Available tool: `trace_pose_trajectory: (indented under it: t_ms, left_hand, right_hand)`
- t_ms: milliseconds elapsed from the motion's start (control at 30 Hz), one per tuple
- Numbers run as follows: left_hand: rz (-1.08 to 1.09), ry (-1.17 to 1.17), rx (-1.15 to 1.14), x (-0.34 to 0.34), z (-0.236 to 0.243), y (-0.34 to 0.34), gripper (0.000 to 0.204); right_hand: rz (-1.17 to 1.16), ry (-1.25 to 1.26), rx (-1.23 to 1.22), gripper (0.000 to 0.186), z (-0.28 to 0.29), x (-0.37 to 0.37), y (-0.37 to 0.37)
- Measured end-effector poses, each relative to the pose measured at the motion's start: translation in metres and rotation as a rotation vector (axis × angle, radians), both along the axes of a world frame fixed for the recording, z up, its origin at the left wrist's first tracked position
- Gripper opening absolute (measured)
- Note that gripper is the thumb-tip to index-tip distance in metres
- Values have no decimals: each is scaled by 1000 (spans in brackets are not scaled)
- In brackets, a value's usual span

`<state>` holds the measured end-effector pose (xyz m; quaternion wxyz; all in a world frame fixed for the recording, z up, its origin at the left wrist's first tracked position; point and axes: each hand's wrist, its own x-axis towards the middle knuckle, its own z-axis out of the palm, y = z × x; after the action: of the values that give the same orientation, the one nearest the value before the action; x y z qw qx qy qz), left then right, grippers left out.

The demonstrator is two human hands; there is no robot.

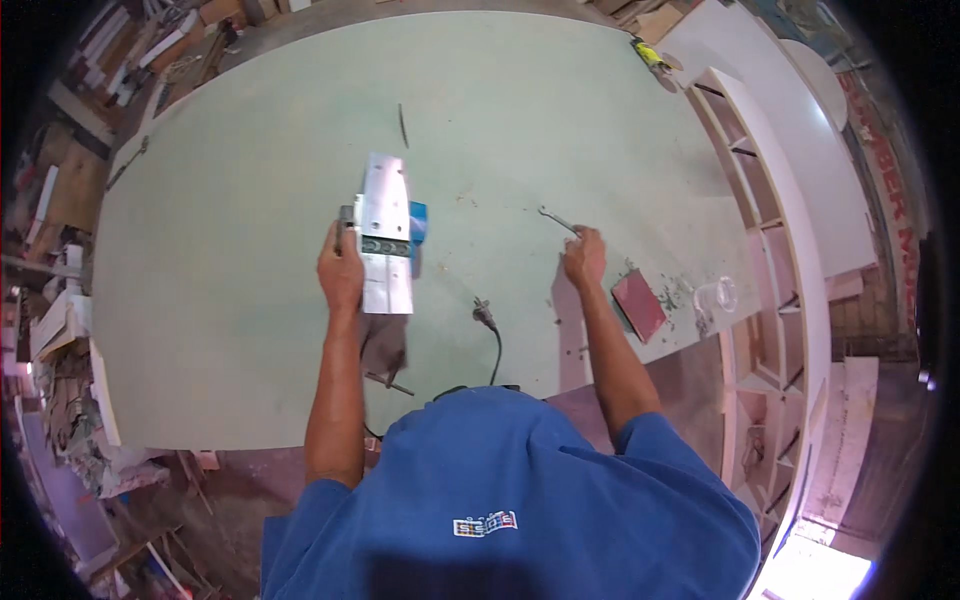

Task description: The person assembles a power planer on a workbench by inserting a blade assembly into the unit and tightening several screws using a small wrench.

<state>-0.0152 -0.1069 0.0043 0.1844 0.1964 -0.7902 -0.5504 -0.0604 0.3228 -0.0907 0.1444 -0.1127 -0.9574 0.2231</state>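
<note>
Blue shirt (560, 440) fabric lies nearest, bearing a small printed patch (485, 525); red lettering (887, 180) runs along the right rim. We hold the planer (385, 200) above the tabletop (240, 300), left of centre, left grip (342, 268) closed on its side, fingers partly hidden. Its long axis runs near to far, tapered end far. Our right grip (586, 256) encloses a wrench (560, 222) pointing far left.

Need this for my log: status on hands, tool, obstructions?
Left hand gripping electric planer, sole facing up. Right hand holding wrench. Power plug loose nearby, blocking neither hand.
</note>
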Motion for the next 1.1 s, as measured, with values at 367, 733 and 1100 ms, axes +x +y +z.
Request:
trace_pose_trajectory:
  t_ms: [367, 733, 1100]
  left_hand:
    - [-58, -150, -279, -19, 3, 34, 61]
    - [-42, -178, -350, -14, 6, 47, 57]
    - [-146, -227, 115, -30, 16, -39, 45]
  right_hand:
    - [195, -169, -1, 18, -10, -63, 37]
    - [511, -386, -214, 28, 8, -58, 17]
    - [430, -776, -1359, 28, 79, 1, -101]
